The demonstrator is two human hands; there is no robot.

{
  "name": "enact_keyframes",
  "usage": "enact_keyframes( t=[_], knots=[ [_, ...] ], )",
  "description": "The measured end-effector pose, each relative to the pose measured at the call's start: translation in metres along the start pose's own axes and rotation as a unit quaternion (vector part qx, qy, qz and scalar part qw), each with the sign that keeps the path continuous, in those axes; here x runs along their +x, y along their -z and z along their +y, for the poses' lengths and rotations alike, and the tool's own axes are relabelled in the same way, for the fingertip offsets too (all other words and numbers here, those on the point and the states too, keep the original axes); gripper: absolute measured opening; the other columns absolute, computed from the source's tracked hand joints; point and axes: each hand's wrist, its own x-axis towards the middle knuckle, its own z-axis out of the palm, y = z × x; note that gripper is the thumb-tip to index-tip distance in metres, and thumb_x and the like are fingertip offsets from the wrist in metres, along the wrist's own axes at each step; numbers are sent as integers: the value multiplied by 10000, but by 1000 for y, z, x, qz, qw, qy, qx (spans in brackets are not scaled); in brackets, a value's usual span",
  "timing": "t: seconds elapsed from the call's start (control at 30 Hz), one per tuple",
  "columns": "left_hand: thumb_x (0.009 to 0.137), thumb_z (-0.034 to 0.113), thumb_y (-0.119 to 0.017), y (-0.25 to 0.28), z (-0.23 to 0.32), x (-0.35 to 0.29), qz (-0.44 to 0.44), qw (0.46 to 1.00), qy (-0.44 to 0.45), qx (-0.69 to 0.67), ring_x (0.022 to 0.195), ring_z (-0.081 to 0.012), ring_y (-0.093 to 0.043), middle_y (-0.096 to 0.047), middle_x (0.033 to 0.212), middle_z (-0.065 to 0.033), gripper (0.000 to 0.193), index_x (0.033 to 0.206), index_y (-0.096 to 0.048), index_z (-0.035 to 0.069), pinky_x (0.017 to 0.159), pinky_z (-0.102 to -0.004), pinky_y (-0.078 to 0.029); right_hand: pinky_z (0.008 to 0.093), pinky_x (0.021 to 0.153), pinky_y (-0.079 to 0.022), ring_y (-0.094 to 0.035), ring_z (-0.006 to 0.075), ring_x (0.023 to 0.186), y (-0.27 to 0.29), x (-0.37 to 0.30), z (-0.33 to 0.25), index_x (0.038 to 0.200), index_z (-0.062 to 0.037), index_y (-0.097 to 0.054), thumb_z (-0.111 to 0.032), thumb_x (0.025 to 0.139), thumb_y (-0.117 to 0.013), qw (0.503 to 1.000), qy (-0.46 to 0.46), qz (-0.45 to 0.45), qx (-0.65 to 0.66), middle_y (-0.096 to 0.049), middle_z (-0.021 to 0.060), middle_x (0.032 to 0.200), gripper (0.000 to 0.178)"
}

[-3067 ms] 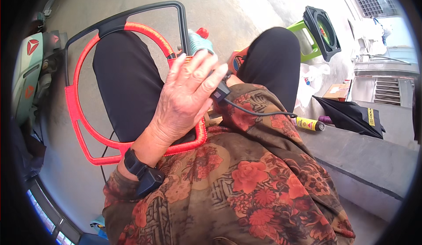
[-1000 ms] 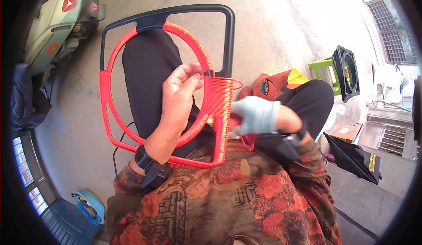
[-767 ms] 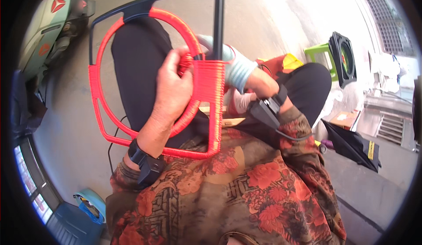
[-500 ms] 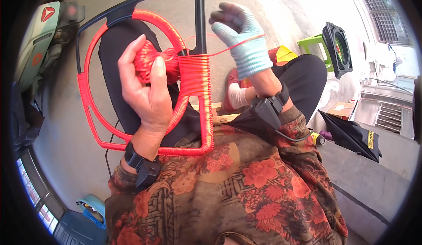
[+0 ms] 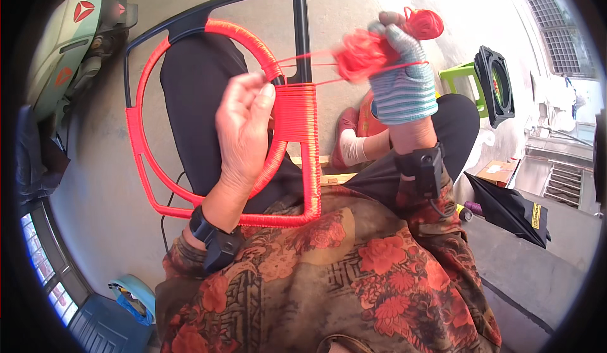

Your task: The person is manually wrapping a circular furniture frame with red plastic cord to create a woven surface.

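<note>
A black frame with a round ring rests across my left thigh; glossy red cord is wrapped tightly over much of it. My left hand, bare, hovers at the ring's right side with half-curled fingers and the thumb apart, holding nothing that I can see. My right hand, in a striped pale blue glove, grips a red cord bundle to the right of the frame. Part of the bundle bulges out beyond the fingers. Red strands stretch from the frame to this hand, one crossing the glove.
A green stool stands on the right, with a black frame leaning by it. A cardboard box and a folded black umbrella lie at the right. At the upper left is a pale vehicle; a blue bag sits lower left.
The red cord bundle has passed through the frame from my left hand to my right, which has closed on it. My left hand has let go and shifted right; the frame sits slightly further right.
</note>
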Motion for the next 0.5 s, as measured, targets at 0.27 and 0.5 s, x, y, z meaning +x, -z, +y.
enact_keyframes(
  t=[0.27,0.5],
  knots=[
    [988,245,-521,5,-5,4,-59,982,141,-108,632,-81,-594,-634,826,-44,265,1031,-576,-10,552,-234,-505,404,705,-518,-658,347,787,74,-8,-35,944,-70,-645,-271,771,-719,639,-77,-119,-756,-665,191,844,276],
    [986,235,-524,6,-8,8,-43,983,138,-112,667,-80,-595,-633,841,-45,263,1030,-577,-19,569,-234,-503,290,681,-499,-590,151,699,149,12,-89,947,-32,-625,-220,855,-686,938,20,251,-239,-595,29,749,218]
  ],
)
